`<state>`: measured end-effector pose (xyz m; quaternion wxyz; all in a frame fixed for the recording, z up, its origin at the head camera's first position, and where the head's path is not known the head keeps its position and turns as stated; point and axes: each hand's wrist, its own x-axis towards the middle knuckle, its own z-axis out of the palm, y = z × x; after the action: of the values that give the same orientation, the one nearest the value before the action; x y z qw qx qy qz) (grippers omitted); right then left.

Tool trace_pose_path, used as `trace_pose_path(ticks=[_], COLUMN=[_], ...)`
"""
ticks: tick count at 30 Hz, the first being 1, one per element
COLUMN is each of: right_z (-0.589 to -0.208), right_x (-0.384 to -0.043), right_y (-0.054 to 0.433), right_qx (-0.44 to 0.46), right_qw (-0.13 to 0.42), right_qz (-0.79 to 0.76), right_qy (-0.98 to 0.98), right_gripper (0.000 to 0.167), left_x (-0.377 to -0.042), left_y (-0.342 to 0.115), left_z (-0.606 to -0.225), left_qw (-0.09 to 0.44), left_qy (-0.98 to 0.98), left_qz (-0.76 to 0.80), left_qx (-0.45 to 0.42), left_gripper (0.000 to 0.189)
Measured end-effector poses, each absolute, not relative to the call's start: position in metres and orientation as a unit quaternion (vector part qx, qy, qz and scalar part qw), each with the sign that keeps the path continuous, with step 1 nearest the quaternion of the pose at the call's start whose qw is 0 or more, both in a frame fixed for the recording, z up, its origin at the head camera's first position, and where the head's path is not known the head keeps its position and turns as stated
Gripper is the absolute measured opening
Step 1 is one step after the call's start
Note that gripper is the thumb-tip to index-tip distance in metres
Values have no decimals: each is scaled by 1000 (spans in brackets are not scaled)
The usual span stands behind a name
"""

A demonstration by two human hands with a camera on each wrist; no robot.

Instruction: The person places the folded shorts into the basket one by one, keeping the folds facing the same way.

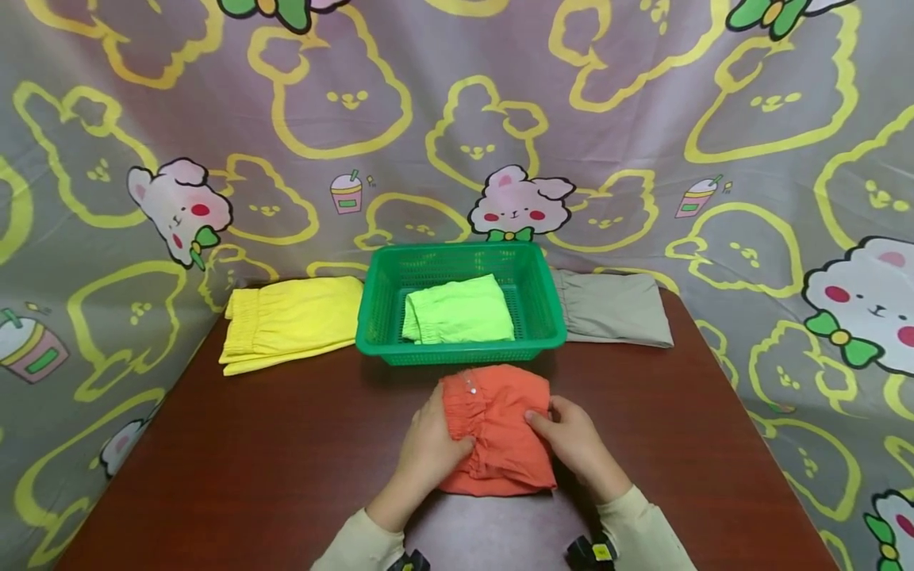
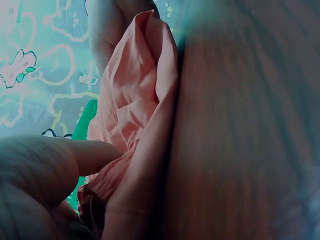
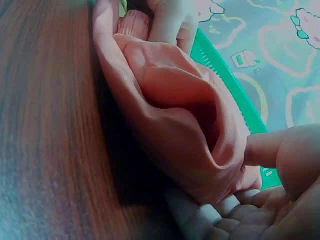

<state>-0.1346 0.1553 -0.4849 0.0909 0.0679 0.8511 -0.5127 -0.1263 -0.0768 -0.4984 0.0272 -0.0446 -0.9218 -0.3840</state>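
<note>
One green basket [image 1: 464, 354]. Four garments: one yellow garment [image 1: 296, 325] at the basket's nine o'clock, one grey garment [image 1: 617, 309] at three, one orange garment [image 1: 510, 416] near six, one lime garment [image 1: 464, 313] inside. One tabletop [image 1: 286, 452]. One patterned backdrop [image 1: 628, 143]. Two grips: left grip [image 1: 430, 444] at the orange garment's nine o'clock, right grip [image 1: 577, 440] at three. Two sleeves [image 1: 643, 530]. Two black wrist devices [image 1: 591, 551].

The folded orange garment [image 1: 503, 432], waistband [image 1: 466, 411] leftward, lies before the basket [image 1: 460, 354].

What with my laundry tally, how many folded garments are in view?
4: the yellow garment left of the green basket, the lime one inside it, the grey one right of it, and the orange one in front. More could be hidden underneath.
</note>
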Motion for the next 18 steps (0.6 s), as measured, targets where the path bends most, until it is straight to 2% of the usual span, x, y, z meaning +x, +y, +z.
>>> trace_pose_path(ticks=[4, 11, 18], right_z=[-484, -484, -486], right_x=[-136, -136, -135], right_y=[158, 159, 158], right_qx=[65, 61, 68], right_qw=[93, 104, 121], right_qz=[-506, -528, -576], right_qy=[855, 841, 806], right_gripper=[24, 27, 33], left_x=[-130, -136, -136], left_y=[-74, -80, -89], left_z=[-499, -503, -498], left_qw=[31, -1, -29], left_qy=[-920, -899, -823], left_qz=[-390, -437, -566], left_qx=[-21, 16, 36], left_gripper=[86, 65, 62])
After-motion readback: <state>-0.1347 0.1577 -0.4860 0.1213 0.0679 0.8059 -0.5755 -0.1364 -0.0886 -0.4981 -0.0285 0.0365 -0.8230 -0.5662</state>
